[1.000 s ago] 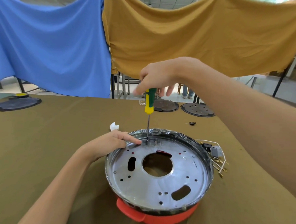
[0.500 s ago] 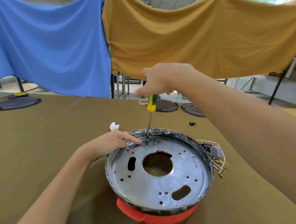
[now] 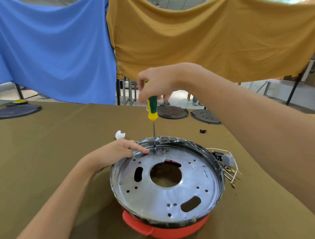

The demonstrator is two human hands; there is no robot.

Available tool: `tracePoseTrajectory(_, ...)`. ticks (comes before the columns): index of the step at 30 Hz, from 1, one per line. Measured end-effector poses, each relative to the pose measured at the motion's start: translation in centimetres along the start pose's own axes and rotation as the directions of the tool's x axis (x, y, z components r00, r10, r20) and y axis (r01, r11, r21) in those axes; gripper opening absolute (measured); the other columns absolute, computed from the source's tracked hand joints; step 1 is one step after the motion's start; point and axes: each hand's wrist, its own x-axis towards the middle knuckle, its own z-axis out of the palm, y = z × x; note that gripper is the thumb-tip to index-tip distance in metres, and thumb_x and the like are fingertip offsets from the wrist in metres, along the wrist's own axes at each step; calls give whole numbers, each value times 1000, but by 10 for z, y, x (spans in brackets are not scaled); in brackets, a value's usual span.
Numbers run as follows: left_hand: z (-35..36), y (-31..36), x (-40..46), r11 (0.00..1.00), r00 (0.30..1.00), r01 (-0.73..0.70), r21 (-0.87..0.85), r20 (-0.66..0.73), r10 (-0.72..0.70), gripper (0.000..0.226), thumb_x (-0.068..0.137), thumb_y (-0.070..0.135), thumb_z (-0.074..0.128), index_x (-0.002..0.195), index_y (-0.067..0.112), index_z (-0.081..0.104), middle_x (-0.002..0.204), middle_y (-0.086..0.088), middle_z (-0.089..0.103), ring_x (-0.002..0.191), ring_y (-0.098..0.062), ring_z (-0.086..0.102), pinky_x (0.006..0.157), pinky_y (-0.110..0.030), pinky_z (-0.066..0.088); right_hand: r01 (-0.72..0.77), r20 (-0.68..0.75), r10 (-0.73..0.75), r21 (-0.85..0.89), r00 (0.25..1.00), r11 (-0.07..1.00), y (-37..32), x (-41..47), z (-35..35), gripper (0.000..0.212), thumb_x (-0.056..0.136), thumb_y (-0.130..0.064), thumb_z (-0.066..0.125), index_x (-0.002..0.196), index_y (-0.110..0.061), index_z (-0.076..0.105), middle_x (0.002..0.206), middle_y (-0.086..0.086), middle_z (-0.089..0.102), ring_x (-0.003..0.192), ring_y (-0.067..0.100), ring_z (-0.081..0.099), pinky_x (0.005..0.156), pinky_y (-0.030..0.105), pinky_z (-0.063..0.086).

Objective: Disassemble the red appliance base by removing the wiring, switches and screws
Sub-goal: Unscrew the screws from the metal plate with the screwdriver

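**No legible markings**

I can read no text, label, brand, number or sign anywhere in my head view. The metal plate (image 3: 167, 180) of the red appliance base (image 3: 164, 230) carries a faint stamped mark near its right side, too small for me to make out. The screwdriver (image 3: 152, 108) handle shows only green and yellow bands, no lettering.

Two bare forearms, no sleeves in view, left hand (image 3: 116, 153) and right hand (image 3: 156, 81) ungloved, without rings
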Motion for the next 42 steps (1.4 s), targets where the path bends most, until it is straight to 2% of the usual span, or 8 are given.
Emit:
tracePoseTrajectory(5, 0, 1, 0, 1000, 1000, -4, 6, 6, 4, 55, 91, -8, 40, 108, 29, 76, 114, 20, 64, 104, 5, 60, 91, -11, 47, -196, -251, 74, -504, 965, 841, -5, 7, 5, 51, 100, -55, 42, 73, -13, 50, 73, 0, 50, 60, 17, 46, 54, 30, 33)
tracePoseTrajectory(12, 0, -3, 2, 1000, 1000, -21, 8, 15, 21, 55, 90, -8, 40, 108, 30, 76, 118, 19, 63, 99, 20, 55, 81, 0, 41, 66, 42, -67, 35, 997, 997, -1, -1, -9, 20, 79, -1, 65, 84, -20, 63, 88, -2, 58, 79, 15, 55, 66, 27, 50)
tracePoseTrajectory(16, -1, -5, 3, 1000, 1000, -18, 1, 17, 18, 56, 90, -9, 40, 107, 30, 77, 119, 16, 64, 108, 3, 59, 99, -17, 45, -74, 41, 79, -124, 996, 990, -4, 6, -5, 36, 90, -51, 63, 104, -18, 61, 93, 3, 68, 77, 16, 67, 70, 34, 59)
tracePoseTrajectory(20, -1, -5, 5, 999, 999, -47, 16, 15, 47, 55, 90, -9, 40, 110, 29, 76, 117, 26, 60, 92, 32, 47, 73, 8, 35, -197, -218, 94, -520, 971, 831, 2, 9, -1, 55, 97, -60, 44, 73, -12, 55, 72, 3, 59, 60, 19, 53, 54, 31, 36)
tracePoseTrajectory(27, -1, -7, 6, 1000, 999, -30, -3, 15, 30, 56, 90, -10, 39, 108, 28, 77, 112, 24, 65, 102, 16, 56, 79, 1, 41, 73, 44, -77, 82, 996, 994, 12, -3, -11, 18, 81, -3, 67, 91, -18, 64, 88, -3, 57, 75, 12, 54, 64, 25, 49)
tracePoseTrajectory(32, -1, -8, 6, 999, 999, -40, 7, 12, 40, 57, 91, -8, 39, 107, 32, 77, 116, 26, 63, 97, 27, 51, 79, 4, 38, -168, -93, 145, -339, 985, 926, 8, 0, -3, 58, 90, -70, 48, 92, -14, 60, 83, 6, 66, 72, 21, 66, 59, 32, 50)
tracePoseTrajectory(35, -1, -6, 5, 999, 999, -40, 13, 18, 40, 57, 92, -7, 40, 107, 34, 76, 121, 26, 59, 94, 34, 45, 70, 9, 33, -181, -216, 79, -508, 973, 842, 14, 4, -2, 55, 98, -61, 42, 75, -11, 53, 77, 3, 56, 62, 19, 50, 55, 31, 35)
tracePoseTrajectory(42, -1, -4, 2, 1000, 1000, -6, -16, 8, 7, 55, 93, -7, 40, 105, 31, 77, 99, 24, 67, 99, -6, 65, 91, -21, 52, 87, 24, -92, 149, 995, 985, 18, -8, -8, 21, 81, -4, 66, 95, -19, 64, 101, -2, 56, 81, 11, 56, 67, 25, 51)
